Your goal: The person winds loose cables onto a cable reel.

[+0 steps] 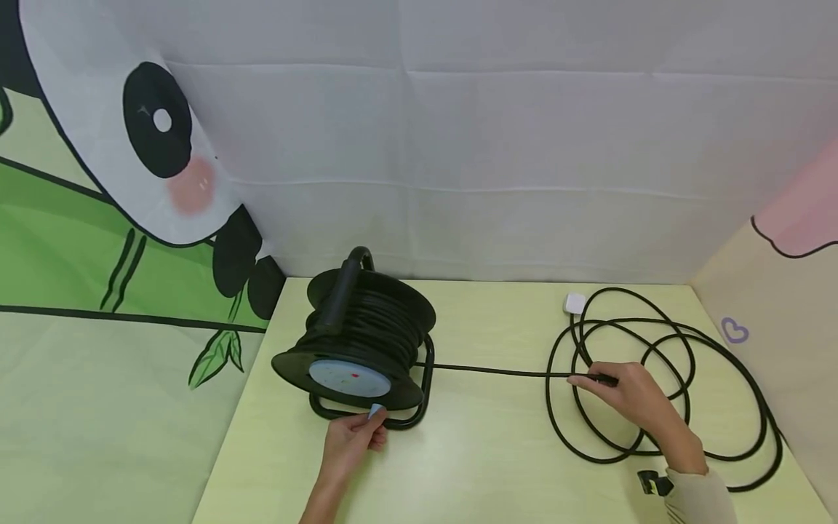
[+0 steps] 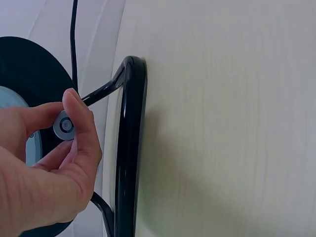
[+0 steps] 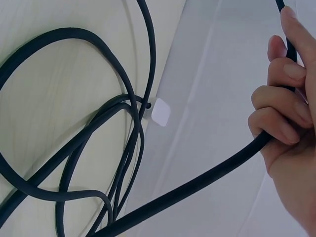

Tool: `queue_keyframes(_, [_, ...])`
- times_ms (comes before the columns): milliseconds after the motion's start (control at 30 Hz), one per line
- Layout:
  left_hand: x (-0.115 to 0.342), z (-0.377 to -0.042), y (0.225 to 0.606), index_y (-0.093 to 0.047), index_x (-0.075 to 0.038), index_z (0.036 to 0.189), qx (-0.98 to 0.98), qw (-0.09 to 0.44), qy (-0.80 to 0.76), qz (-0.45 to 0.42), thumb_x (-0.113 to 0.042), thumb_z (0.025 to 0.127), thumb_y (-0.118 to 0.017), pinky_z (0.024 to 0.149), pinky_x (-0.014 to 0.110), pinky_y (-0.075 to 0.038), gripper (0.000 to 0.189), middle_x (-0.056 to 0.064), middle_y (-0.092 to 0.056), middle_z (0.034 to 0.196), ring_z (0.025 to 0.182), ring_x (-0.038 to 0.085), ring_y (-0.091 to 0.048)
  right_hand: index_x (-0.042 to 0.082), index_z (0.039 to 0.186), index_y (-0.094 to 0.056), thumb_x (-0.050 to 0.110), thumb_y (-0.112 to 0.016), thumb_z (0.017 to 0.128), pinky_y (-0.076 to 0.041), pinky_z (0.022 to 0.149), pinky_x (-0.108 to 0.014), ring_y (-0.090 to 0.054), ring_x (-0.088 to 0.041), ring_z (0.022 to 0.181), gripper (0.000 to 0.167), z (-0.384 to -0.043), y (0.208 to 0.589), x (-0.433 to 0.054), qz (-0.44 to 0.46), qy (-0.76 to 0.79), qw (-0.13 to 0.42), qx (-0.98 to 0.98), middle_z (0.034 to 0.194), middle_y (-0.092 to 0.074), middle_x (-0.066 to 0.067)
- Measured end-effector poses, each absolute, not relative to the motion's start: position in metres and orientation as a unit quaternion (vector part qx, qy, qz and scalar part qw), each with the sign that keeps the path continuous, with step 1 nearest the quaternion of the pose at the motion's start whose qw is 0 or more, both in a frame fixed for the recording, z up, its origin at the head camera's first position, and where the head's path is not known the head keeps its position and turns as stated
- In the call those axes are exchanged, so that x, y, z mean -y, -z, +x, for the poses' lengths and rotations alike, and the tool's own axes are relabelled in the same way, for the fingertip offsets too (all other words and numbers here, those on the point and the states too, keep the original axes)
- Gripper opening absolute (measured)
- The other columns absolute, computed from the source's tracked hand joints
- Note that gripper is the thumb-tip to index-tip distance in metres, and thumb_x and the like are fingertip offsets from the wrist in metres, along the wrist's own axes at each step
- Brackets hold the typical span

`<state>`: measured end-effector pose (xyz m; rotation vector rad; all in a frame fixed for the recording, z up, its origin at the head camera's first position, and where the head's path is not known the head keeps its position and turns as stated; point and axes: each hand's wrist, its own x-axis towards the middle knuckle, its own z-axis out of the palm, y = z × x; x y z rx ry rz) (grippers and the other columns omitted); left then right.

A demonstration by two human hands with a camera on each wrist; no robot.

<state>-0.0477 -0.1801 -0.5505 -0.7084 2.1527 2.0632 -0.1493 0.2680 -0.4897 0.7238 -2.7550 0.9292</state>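
A black cable reel point(image 1: 366, 320) stands on its tubular frame at the left of the table, wound with black cable. My left hand point(image 1: 350, 444) pinches a small light-blue knob point(image 1: 376, 410) at the reel's front rim between thumb and fingers. The left wrist view shows the round end of that knob point(image 2: 64, 125) among the fingers. From the reel a taut stretch of cable point(image 1: 487, 370) runs right to my right hand point(image 1: 628, 397), whose fingers curl round it. In the right wrist view the cable point(image 3: 197, 182) passes through the fist.
Loose loops of the cable point(image 1: 762, 407) lie on the right of the table point(image 1: 484, 466), under and around the right forearm. A white plug point(image 1: 575, 303) lies by the table's back edge. Printed cloth point(image 1: 524, 145) hangs behind and at both sides.
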Motion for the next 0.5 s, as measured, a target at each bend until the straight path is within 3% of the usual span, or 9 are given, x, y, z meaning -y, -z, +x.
queue_keyframes(500, [0.207, -0.048, 0.553, -0.073, 0.016, 0.1, -0.696, 0.019, -0.664, -0.271, -0.017, 0.095, -0.076, 0.061, 0.03, -0.063, 0.033, 0.012, -0.073, 0.075, 0.063, 0.017, -0.071, 0.027, 0.07, -0.063, 0.02, -0.084, 0.087, -0.032, 0.047, -0.02, -0.034, 0.002, 0.051, 0.028, -0.144, 0.482, -0.278, 0.207, -0.323, 0.06, 0.921, 0.056, -0.04, 0.019])
